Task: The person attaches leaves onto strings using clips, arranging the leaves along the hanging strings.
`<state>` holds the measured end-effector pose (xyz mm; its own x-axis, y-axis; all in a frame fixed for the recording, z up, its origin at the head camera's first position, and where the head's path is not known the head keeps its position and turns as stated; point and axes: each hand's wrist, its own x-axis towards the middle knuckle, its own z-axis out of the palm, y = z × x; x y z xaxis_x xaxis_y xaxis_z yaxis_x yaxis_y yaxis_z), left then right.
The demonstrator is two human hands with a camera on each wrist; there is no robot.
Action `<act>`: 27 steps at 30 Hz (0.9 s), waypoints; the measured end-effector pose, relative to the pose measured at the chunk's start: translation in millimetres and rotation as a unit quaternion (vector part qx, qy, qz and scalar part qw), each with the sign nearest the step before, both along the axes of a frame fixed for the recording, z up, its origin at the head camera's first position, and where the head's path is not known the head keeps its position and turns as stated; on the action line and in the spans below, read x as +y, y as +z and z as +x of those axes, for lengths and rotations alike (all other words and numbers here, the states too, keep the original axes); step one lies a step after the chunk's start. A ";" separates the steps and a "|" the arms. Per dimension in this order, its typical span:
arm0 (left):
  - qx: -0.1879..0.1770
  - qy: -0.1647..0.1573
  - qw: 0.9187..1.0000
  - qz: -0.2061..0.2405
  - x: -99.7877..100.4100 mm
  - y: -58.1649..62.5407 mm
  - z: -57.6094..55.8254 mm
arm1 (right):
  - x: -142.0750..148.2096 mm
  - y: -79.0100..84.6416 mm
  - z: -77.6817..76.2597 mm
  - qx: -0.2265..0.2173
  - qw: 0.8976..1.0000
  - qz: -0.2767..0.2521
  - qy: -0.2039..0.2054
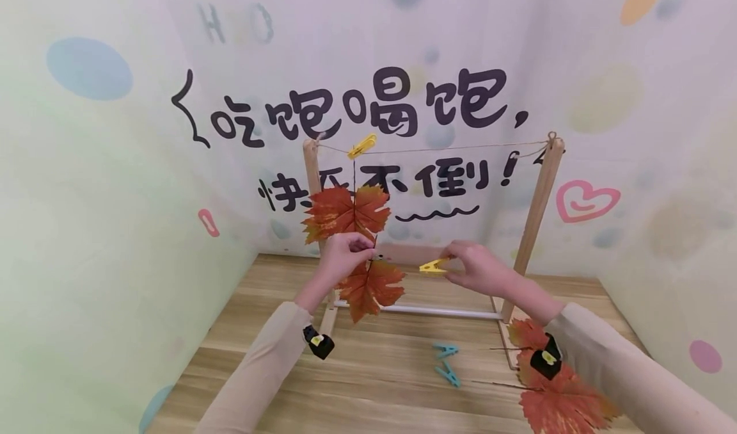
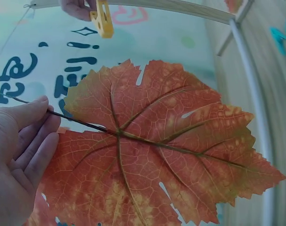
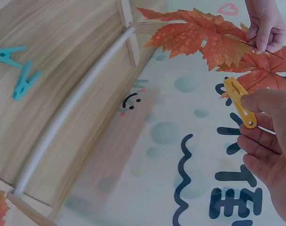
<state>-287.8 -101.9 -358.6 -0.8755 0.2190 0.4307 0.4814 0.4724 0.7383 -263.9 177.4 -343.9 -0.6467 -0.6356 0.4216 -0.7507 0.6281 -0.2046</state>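
Observation:
My left hand (image 1: 348, 258) pinches the dark stem of a red-orange maple-like leaf (image 2: 157, 141) between thumb and fingers; its blade spreads below the hand in the head view. My right hand (image 1: 478, 269) holds a yellow clothespin (image 3: 239, 101) between thumb and fingers, a short way right of the left hand. Another autumn leaf (image 1: 351, 211) hangs by its stem from a second yellow clothespin (image 1: 363, 146) on the twine (image 1: 449, 148), just above my left hand. That twine runs between two wooden posts (image 1: 538, 223).
Two teal clothespins (image 1: 447, 374) lie on the wooden table (image 1: 357, 383). More red-orange leaves (image 1: 561, 399) rest at the right, partly under my right forearm. A white rod (image 1: 443, 312) joins the frame's feet low down. A printed curtain (image 1: 650, 133) stands behind.

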 end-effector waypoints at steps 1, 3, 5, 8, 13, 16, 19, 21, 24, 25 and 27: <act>-0.001 0.003 1.000 0.000 1.8 2.5 -0.3 | -0.4 2.5 -0.7 0.003 1.000 0.002 0.001; 0.000 0.009 1.000 0.005 5.3 6.9 -1.3 | -1.1 7.4 -2.1 0.010 1.000 0.010 0.005; 0.001 0.012 1.000 0.010 8.7 10.7 -2.5 | -1.7 12.5 -3.3 0.018 1.000 0.015 0.008; 0.005 0.009 0.999 0.031 13.6 15.5 -5.1 | -2.6 20.7 -4.6 0.029 0.999 0.012 0.010; 0.018 0.010 0.997 0.068 19.4 21.5 -9.4 | -4.5 33.4 -5.2 0.038 0.999 0.002 0.007; 0.022 0.014 0.997 0.078 22.1 25.9 -10.4 | -4.9 40.0 -6.0 0.045 0.999 -0.001 0.008; 0.019 0.020 0.996 0.083 24.4 30.2 -10.8 | -4.6 45.8 -7.2 0.055 0.998 -0.006 0.008; 0.012 0.022 0.996 0.085 25.9 32.8 -11.2 | -4.3 50.1 -7.9 0.063 0.998 -0.006 0.007; 0.007 0.024 0.996 0.087 27.9 36.9 -11.6 | -4.3 57.4 -8.8 0.073 0.997 -0.006 0.009; 0.005 0.025 0.996 0.088 28.5 38.5 -11.9 | -4.7 60.0 -9.1 0.077 0.997 -0.006 0.010; 0.005 0.028 0.996 0.088 29.6 42.3 -12.4 | -5.5 65.2 -9.7 0.083 0.996 -0.010 0.013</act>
<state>-300.3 -72.3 -316.3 -0.8798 0.0902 0.4667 0.4655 0.3628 0.8073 -273.5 171.9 -278.7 -0.5509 -0.6412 0.5342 -0.7911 0.6051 -0.0895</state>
